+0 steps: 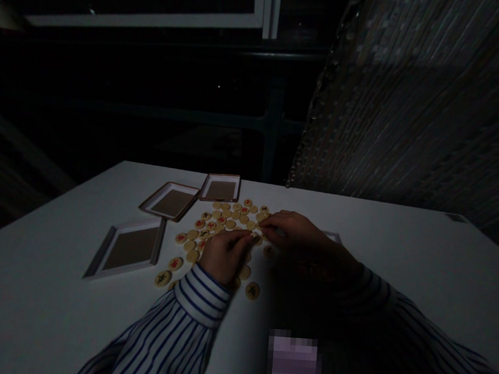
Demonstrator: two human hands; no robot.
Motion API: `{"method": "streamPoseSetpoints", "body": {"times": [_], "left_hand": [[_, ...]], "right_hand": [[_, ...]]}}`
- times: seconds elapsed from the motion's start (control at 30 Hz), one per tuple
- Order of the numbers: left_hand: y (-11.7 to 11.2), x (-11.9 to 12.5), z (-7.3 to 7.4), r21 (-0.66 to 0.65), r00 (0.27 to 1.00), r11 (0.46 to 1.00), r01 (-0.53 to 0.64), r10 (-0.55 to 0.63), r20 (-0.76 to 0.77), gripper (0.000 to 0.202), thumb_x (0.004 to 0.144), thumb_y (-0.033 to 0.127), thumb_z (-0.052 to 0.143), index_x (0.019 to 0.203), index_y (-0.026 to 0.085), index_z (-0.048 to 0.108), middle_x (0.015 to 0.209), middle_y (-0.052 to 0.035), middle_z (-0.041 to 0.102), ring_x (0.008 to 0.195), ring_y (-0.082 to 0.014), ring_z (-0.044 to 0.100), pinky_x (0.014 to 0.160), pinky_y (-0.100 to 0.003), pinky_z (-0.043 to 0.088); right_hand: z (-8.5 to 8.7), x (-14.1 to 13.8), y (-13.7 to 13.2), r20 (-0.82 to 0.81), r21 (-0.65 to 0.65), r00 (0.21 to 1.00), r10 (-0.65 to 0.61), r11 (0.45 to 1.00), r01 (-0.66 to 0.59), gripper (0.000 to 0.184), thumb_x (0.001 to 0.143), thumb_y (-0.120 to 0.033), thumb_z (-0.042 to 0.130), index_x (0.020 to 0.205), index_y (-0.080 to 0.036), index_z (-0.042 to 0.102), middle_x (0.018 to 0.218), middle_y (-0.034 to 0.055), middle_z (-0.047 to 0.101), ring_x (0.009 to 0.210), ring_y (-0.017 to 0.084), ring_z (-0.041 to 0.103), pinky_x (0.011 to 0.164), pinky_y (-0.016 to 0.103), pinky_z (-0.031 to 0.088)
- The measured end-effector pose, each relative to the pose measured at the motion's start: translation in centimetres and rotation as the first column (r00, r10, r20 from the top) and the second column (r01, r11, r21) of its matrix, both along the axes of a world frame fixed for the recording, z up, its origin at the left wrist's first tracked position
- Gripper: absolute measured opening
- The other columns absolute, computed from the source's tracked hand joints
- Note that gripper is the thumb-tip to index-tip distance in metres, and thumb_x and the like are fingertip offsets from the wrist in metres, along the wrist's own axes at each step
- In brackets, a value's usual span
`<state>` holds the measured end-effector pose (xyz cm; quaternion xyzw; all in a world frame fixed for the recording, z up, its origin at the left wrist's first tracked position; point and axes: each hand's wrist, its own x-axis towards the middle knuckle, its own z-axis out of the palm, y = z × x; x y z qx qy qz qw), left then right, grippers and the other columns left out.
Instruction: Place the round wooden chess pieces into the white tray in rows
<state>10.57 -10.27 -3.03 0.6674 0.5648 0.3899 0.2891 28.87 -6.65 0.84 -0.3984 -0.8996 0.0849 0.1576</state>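
Many round, pale wooden xiangqi pieces (230, 224) lie spread over the middle of the white table, some showing red or black characters and others plain side up. Over the pile, my left hand (224, 255) has its thumb and forefinger pinched at the edge of a xiangqi piece (255, 238). Just right of it, my right hand (291, 230) is closed, its fingertips pointing left and down among the pieces; its grip is partly hidden in shadow. A black-marked piece (252, 291) lies nearest me, and another black-marked piece (163, 278) sits left of my left sleeve.
Three shallow trays stand left of and behind the pieces: a white tray (132, 247), a brown-rimmed tray (169, 200) and a smaller tray (220, 187). A dark, flat object (312, 270) lies under my right forearm. Beaded strands (391, 117) hang behind the white table (419, 267).
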Motion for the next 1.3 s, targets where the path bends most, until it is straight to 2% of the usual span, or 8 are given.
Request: {"method": "streamPoseSetpoints", "body": {"times": [0.2, 0.37, 0.53, 0.67, 0.83, 0.97, 1.17, 1.3], "left_hand": [[0.1, 0.0, 0.6, -0.102, 0.981, 0.995, -0.012, 0.031, 0.19, 0.031, 0.074, 0.042, 0.058, 0.087, 0.017, 0.071, 0.084, -0.0052, 0.072, 0.08, -0.0193, 0.065, 0.078, -0.031, 0.049], [0.2, -0.2, 0.7, -0.167, 0.947, 0.986, -0.019, 0.071, 0.312, 0.033, 0.07, 0.042, 0.062, 0.086, 0.014, 0.071, 0.08, -0.0058, 0.072, 0.075, -0.0187, 0.065, 0.072, -0.029, 0.049], [0.3, -0.2, 0.6, -0.208, 0.927, 0.978, -0.03, 0.105, 0.361, 0.034, 0.067, 0.043, 0.065, 0.084, 0.014, 0.071, 0.077, -0.0061, 0.072, 0.071, -0.0178, 0.064, 0.068, -0.028, 0.049], [0.2, -0.2, 0.7, -0.252, 0.91, 0.968, 0.011, 0.095, 0.404, 0.035, 0.066, 0.043, 0.066, 0.084, 0.013, 0.071, 0.074, -0.0053, 0.071, 0.066, -0.016, 0.063, 0.062, -0.026, 0.048], [0.2, -0.2, 0.6, -0.246, 0.884, 0.969, 0.016, 0.101, 0.457, 0.035, 0.064, 0.042, 0.068, 0.083, 0.013, 0.07, 0.076, -0.0056, 0.072, 0.068, -0.0163, 0.064, 0.065, -0.026, 0.049], [0.2, -0.3, 0.6, -0.246, 0.891, 0.969, 0.005, 0.107, 0.442, 0.033, 0.064, 0.04, 0.069, 0.082, 0.013, 0.07, 0.076, -0.0054, 0.072, 0.069, -0.0164, 0.064, 0.065, -0.026, 0.049], [0.3, -0.5, 0.8, -0.252, 0.924, 0.967, 0.039, 0.061, 0.377, 0.034, 0.067, 0.042, 0.064, 0.086, 0.014, 0.07, 0.077, -0.0051, 0.072, 0.071, -0.0176, 0.065, 0.066, -0.027, 0.051], [0.6, -1.4, 0.9, -0.133, 0.969, 0.991, -0.025, 0.057, 0.241, 0.032, 0.068, 0.04, 0.063, 0.087, 0.015, 0.07, 0.084, -0.0061, 0.072, 0.081, -0.0194, 0.065, 0.076, -0.031, 0.05]], "right_hand": [[-0.5, -0.3, 0.1, -0.067, -0.021, 0.993, 0.093, 0.995, -0.094, 0.028, 0.082, -0.027, 0.053, 0.107, -0.017, 0.061, 0.096, 0.0075, 0.066, 0.089, 0.017, 0.057, 0.077, 0.031, 0.042], [-0.4, -0.6, -0.2, -0.077, 0.018, 0.992, 0.097, 0.995, -0.096, 0.028, 0.081, -0.026, 0.055, 0.109, -0.019, 0.06, 0.099, 0.0073, 0.066, 0.092, 0.017, 0.057, 0.081, 0.032, 0.042], [-0.8, -0.7, -0.3, -0.046, 0.062, 0.993, 0.113, 0.992, -0.11, 0.029, 0.081, -0.031, 0.057, 0.108, -0.02, 0.06, 0.1, 0.0076, 0.065, 0.092, 0.018, 0.057, 0.08, 0.033, 0.041], [-1.2, -0.7, -0.2, -0.046, 0.088, 0.993, 0.108, 0.991, -0.104, 0.028, 0.083, -0.033, 0.055, 0.107, -0.02, 0.06, 0.098, 0.0069, 0.065, 0.091, 0.018, 0.057, 0.078, 0.033, 0.04], [-1.3, -0.8, -0.4, -0.03, 0.137, 0.99, 0.14, 0.981, -0.134, 0.025, 0.084, -0.034, 0.052, 0.102, -0.02, 0.061, 0.094, 0.0066, 0.066, 0.089, 0.017, 0.058, 0.077, 0.031, 0.037], [-1.3, -1.0, -0.6, -0.044, 0.166, 0.988, 0.145, 0.977, -0.136, 0.021, 0.085, -0.033, 0.049, 0.095, -0.02, 0.062, 0.093, 0.0064, 0.066, 0.085, 0.016, 0.058, 0.075, 0.03, 0.037], [-0.8, -1.1, -1.0, -0.017, 0.153, 0.99, 0.142, 0.979, -0.137, 0.02, 0.083, -0.03, 0.05, 0.094, -0.019, 0.063, 0.091, 0.006, 0.067, 0.085, 0.017, 0.058, 0.074, 0.03, 0.035], [-0.7, -1.0, -1.1, 0.008, 0.151, 0.988, 0.155, 0.976, -0.155, 0.021, 0.082, -0.029, 0.051, 0.096, -0.018, 0.062, 0.091, 0.0054, 0.066, 0.086, 0.017, 0.058, 0.075, 0.031, 0.034]]}}
